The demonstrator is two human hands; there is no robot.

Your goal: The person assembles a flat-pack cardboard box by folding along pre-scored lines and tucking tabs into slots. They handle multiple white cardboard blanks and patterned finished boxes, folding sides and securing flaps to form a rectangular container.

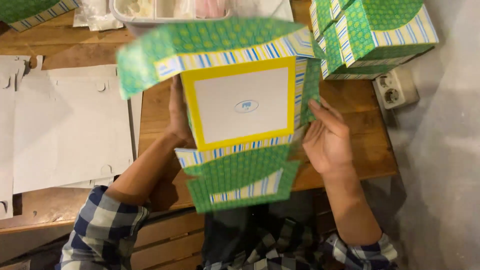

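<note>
Half-folded cardboard box [240, 105]: green patterned w/ blue-yellow striped trim, white panel in a yellow frame facing up. Flaps splayed open top & bottom. Held above the wooden table's [370, 150] front edge, right of centre, tilted slightly

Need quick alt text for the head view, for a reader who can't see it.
Two bare hands, left hand and right hand, hold a half-folded green patterned cardboard box above a wooden table. Finished boxes are stacked far right; flat white blanks lie left.

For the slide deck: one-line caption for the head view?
Both hands, left hand and right hand, fold a green patterned cardboard box over a wooden table.
</note>
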